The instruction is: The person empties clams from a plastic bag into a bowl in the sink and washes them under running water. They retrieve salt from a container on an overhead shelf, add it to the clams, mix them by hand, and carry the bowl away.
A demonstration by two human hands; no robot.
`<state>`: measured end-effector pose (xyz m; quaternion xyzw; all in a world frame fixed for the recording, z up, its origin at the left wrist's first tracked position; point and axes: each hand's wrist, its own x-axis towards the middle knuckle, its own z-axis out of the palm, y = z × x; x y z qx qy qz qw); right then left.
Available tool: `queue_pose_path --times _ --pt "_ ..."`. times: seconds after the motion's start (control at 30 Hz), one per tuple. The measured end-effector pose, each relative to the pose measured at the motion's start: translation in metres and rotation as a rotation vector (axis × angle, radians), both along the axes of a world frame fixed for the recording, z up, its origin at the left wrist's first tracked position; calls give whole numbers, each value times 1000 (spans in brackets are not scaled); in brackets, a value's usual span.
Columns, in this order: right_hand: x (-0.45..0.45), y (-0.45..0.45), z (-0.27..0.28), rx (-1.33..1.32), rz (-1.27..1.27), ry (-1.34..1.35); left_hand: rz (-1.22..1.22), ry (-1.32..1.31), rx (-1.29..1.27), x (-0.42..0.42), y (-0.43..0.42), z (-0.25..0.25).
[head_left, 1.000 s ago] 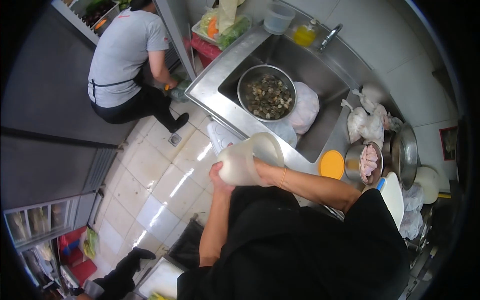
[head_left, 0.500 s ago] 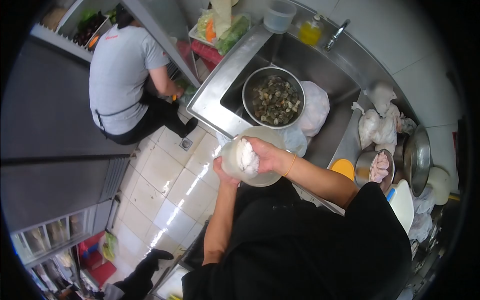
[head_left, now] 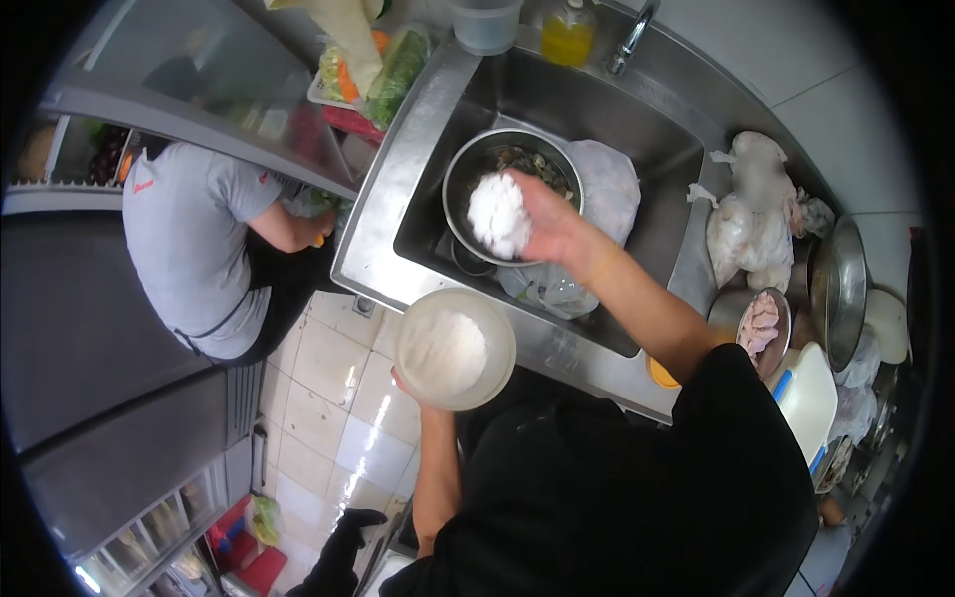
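Observation:
My right hand point(head_left: 549, 224) is cupped around a heaped clump of white powder point(head_left: 497, 215). It is above the metal bowl point(head_left: 454, 179) in the sink, covering part of it. Small clams point(head_left: 545, 164) show in the bowl behind my fingers. My left hand point(head_left: 423, 406) grips a translucent plastic tub point(head_left: 505, 353) from below and the side, most of its fingers hidden. More white powder point(head_left: 453, 353) lies inside this tub, which is in front of the sink's near edge.
A filled white plastic bag point(head_left: 607, 184) sits beside the bowl in the steel sink point(head_left: 662, 169). Detergent point(head_left: 567, 38) stands by the faucet point(head_left: 632, 45). Poultry point(head_left: 751, 224) and a bowl of meat point(head_left: 761, 323) are on the right. A person point(head_left: 199, 239) crouches at the open fridge, left.
My right hand has left the tub and moved over the clam bowl with a clump of powder. The tub stays in my left hand, lower in view. The view has shifted.

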<state>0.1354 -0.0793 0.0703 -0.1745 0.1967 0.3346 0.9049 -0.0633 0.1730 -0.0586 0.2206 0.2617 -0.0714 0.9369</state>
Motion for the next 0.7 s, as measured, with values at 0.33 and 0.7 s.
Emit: queue_pose_path --times 0.33,0.7 --pt "62 -75 -255 -1483 97 31 -20 80 -9 -6 -2 20" --pt "33 9 -316 -2061 954 -1429 -71 185 40 -14 8 40"
